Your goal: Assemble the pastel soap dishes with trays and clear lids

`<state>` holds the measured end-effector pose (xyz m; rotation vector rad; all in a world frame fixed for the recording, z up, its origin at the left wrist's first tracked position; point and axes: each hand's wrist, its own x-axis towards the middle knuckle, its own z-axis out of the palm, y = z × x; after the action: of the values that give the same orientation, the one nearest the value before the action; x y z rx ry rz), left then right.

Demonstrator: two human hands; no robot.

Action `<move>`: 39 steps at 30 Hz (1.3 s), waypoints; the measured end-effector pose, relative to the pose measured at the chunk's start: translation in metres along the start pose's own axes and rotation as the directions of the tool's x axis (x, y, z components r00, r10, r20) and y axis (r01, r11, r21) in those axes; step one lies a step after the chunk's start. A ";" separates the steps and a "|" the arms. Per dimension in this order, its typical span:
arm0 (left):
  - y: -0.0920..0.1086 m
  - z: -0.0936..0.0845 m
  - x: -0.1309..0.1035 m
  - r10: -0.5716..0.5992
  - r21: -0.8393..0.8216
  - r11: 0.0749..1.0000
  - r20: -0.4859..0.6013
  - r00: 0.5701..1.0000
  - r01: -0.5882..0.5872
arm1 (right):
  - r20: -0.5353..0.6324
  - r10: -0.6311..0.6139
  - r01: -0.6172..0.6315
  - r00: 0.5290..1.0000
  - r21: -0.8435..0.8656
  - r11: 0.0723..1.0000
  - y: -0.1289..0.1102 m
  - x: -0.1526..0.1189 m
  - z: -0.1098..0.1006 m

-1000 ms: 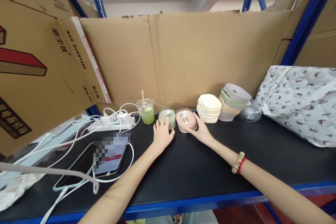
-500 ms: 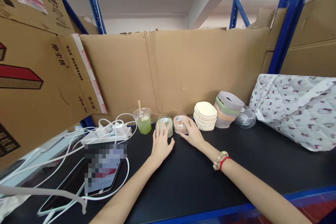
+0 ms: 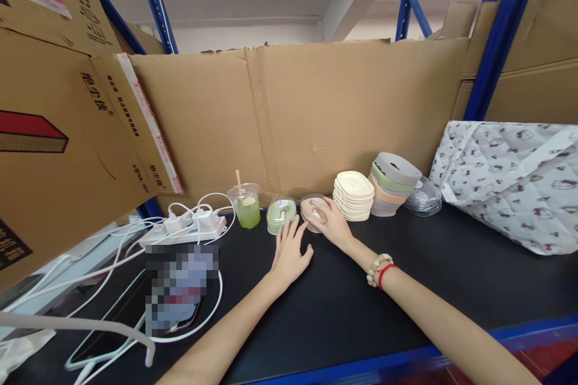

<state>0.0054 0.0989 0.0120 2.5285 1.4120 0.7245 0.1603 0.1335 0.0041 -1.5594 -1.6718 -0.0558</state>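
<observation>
black, flat tabletop (image 3: 352, 325) with a blue metal front edge, beneath nearly everything. across its back, an upright tan cardboard panel (image 3: 338, 102); at left, a big brown printed cardboard box (image 3: 49, 84). at far right, a white quilted fabric bag (image 3: 510, 180) with small cartoon figures. at left, a dark phone (image 3: 117, 319) with a pale rim, beside another device (blurred by mosaic), and behind both a long white plastic power strip (image 3: 183, 234) with plugs and cables. near the bag, a leaning stack of grey, green and peach rounded bands (image 3: 392, 180), between clear plastic lids (image 3: 425, 197) and a pile of cream square-cornered dishes (image 3: 353, 195). left hand (image 3: 290, 255) with fingers spread wide, fingertips at the near side of the green container; contact, cannot tell. right hand (image 3: 333, 225) curved over the pink container, fingers on its top; firmness of grip, cannot tell. clear plastic cup (image 3: 248, 210) of green drink, with a straw, left of both containers. side by side near the panel, a green rounded container (image 3: 280, 207) and a pink rounded container (image 3: 310, 203), both clear-lidded. on the right wrist, pale round beads (image 3: 372, 271) and a red cord (image 3: 383, 275).
</observation>
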 end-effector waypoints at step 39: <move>-0.001 -0.010 0.003 -0.100 -0.544 0.838 -0.225 0.969 -0.040 | -0.400 -0.056 -0.060 0.915 -0.273 0.960 0.044 0.011 -0.048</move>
<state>0.0009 0.1015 0.0213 2.0132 1.0907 1.2644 0.2240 0.1261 0.0207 -1.6204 -1.3712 -0.6012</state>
